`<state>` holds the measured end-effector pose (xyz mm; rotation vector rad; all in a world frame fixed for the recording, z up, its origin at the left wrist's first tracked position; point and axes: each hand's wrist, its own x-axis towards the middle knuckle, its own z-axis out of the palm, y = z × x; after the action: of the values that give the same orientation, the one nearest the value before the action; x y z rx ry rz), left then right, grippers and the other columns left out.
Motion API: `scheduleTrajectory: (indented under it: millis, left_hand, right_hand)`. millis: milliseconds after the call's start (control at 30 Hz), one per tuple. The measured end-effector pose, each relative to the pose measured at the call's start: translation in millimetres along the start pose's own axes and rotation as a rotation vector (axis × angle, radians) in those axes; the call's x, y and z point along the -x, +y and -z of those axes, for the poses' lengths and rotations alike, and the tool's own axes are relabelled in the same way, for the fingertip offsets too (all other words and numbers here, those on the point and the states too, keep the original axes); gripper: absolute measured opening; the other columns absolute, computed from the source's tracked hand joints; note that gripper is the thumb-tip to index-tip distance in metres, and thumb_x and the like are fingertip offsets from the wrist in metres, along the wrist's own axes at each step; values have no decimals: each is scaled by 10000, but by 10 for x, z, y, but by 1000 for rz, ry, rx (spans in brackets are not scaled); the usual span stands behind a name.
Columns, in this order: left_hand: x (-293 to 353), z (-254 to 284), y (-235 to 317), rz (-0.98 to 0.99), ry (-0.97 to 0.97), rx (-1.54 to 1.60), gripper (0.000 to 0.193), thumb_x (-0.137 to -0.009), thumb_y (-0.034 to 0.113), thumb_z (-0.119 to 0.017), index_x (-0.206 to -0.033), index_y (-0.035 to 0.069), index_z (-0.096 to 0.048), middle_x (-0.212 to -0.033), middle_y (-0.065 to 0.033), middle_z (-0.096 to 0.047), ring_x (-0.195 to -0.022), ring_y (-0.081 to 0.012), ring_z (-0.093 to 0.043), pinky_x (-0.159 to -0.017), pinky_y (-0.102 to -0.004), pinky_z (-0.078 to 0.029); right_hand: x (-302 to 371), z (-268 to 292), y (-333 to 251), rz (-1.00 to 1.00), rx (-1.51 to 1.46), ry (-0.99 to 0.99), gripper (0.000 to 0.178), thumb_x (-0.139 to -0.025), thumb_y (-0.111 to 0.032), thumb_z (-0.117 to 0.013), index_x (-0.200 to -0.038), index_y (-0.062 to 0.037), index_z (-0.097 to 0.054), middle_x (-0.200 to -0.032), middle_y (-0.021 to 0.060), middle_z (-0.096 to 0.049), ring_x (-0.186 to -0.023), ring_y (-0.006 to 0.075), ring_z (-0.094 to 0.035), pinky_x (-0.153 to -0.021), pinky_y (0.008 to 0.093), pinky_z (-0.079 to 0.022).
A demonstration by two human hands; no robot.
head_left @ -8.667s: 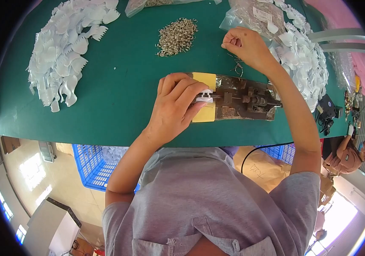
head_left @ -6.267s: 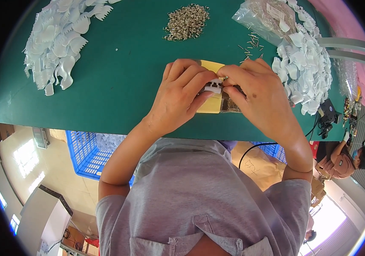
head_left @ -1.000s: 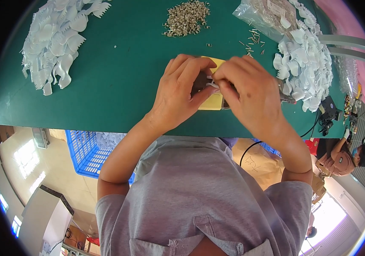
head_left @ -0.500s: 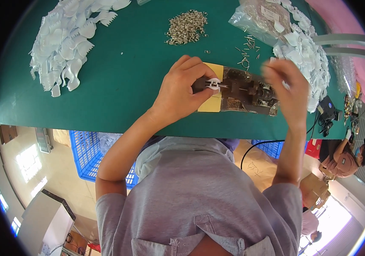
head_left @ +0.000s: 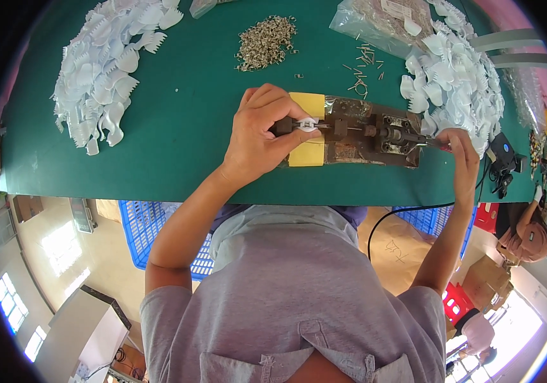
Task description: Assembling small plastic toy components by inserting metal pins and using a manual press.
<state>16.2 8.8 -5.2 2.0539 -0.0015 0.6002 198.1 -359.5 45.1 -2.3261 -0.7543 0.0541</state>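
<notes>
A brown metal press jig point(head_left: 366, 132) lies on the green table point(head_left: 177, 134), its left end over a yellow pad point(head_left: 307, 104). My left hand point(head_left: 262, 134) rests on that end and pinches a small white plastic piece point(head_left: 308, 124) in the jig's slot. My right hand point(head_left: 460, 153) is at the jig's right end, fingers closed around its thin lever handle point(head_left: 432, 140).
A heap of white comb-shaped plastic parts point(head_left: 104, 70) lies far left, another heap point(head_left: 455, 76) far right. A pile of small metal springs point(head_left: 265, 42) and loose pins point(head_left: 363, 67) sit behind the jig. A clear bag point(head_left: 375, 19), blue crates point(head_left: 142, 236) below, another person point(head_left: 538, 223) at right.
My right hand has left the white piece and moved right to the jig's lever handle. My left hand stays on the piece. The view shifted slightly.
</notes>
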Motion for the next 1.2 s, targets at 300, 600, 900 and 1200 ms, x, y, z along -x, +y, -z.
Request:
scheduleTrajectory:
  millis: [300,600,900,1200]
  left_hand:
    - [48,25,32,43,-46,43,259,-724,57,-913,-890,50,-715,-891,-48,-643,-877,-215,-599,-824,-340,-446]
    - [80,-2,89,137,-24,82,227,-763,-33,-881,-934,24,-742,-945,-46,-643,-905,-170,-606,-774,-289,-472]
    - [284,464,348,151,313,526,244,-816,-70,-798,-1023,-11,-683,-1051,-94,-660,-999,-168,-603,-898,-300,-465]
    - [2548,1855,268,733,615,-315,128,-891,22,-777,-992,-1,-702,-956,-37,-699,-867,-114,-629,-833,-274,-498]
  right_hand:
    - [-372,185,-711,302,-1388,117,309,-1116,-261,-486,-927,-41,-594,-667,-36,-431,-583,83,-362,-514,236,-346]
    - [-367,-126,-1064,182,-925,224,328,-1076,-166,-563,-850,47,-668,-616,-13,-476,-510,46,-328,-500,253,-215]
    - [-119,-361,233,-136,-1098,587,286,-1071,-234,-626,-916,3,-666,-768,45,-589,-663,120,-478,-624,277,-377]
    - [-245,-259,-168,-4,-827,570,297,-1052,-151,-642,-796,1,-651,-743,27,-598,-679,88,-474,-647,260,-351]
